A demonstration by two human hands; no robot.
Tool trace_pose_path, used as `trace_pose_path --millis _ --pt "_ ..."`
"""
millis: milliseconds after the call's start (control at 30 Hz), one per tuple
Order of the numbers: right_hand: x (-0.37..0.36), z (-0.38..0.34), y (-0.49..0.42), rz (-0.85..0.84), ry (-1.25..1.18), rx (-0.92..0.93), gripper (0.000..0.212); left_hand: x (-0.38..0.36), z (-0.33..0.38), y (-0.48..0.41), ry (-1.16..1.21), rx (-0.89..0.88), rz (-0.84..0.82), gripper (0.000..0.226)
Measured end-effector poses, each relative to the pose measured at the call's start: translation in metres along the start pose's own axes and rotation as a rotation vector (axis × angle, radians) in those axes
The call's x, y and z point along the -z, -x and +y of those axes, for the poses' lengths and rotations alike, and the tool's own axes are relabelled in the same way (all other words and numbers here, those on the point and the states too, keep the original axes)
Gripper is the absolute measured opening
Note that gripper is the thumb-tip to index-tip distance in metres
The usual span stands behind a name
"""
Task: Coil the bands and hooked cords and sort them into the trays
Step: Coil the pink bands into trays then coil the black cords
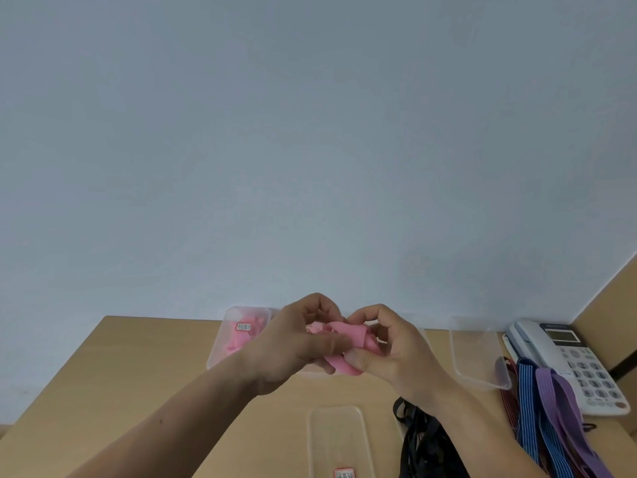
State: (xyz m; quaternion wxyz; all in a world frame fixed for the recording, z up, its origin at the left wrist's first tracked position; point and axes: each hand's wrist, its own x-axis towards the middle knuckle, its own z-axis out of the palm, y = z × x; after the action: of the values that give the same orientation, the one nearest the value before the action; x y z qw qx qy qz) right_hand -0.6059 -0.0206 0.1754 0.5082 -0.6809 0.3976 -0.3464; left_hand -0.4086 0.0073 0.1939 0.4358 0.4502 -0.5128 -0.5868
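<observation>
— While you're reading from the near edge, what's sitting closest?
— Labelled clear tray (336,439) is sitting nearest. Black cords (424,443) are lying just right of it, with striped bands (527,408) and a purple band (558,395) piling up further right.
— Hands?
— Both are working mid-depth above the table (138,374). Left hand (293,343) and right hand (396,346) are each pinching the pink band (348,343), fingers curling round it. It's running across between them, partly looped; I'm judging the coil unfinished.
— Drop target?
— Far tray (241,336) holding pink bands is sitting behind and left of the grip, partly hidden by the left hand. Left hand is nearer, so I'm expecting a forward-left carry. Far-right tray (479,357) is sitting well apart.
</observation>
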Motion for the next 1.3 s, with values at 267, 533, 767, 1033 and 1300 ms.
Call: trace_pose_path --millis 267,533,767,1033,1300 --pt "0.003 -0.001 -0.011 0.039 -0.276 -0.126 0.041 -0.003 0.0 -0.001 -0.109 -0.072 -0.058 0.028" --pt "0.008 -0.005 -0.01 0.107 -0.234 -0.073 0.04 -0.005 -0.006 -0.001 -0.117 -0.105 0.048 0.031" --pt "0.004 -0.005 -0.01 0.256 -0.26 0.015 0.034 -0.003 -0.006 0.001 -0.063 -0.139 0.128 0.035" --pt "-0.002 0.003 -0.008 0.335 -0.284 0.02 0.016 -0.013 -0.015 0.0 -0.157 -0.19 0.244 0.035" --pt "-0.003 -0.003 -0.007 0.2 -0.282 -0.005 0.026 -0.007 -0.008 -0.004 -0.387 -0.222 0.08 0.046"
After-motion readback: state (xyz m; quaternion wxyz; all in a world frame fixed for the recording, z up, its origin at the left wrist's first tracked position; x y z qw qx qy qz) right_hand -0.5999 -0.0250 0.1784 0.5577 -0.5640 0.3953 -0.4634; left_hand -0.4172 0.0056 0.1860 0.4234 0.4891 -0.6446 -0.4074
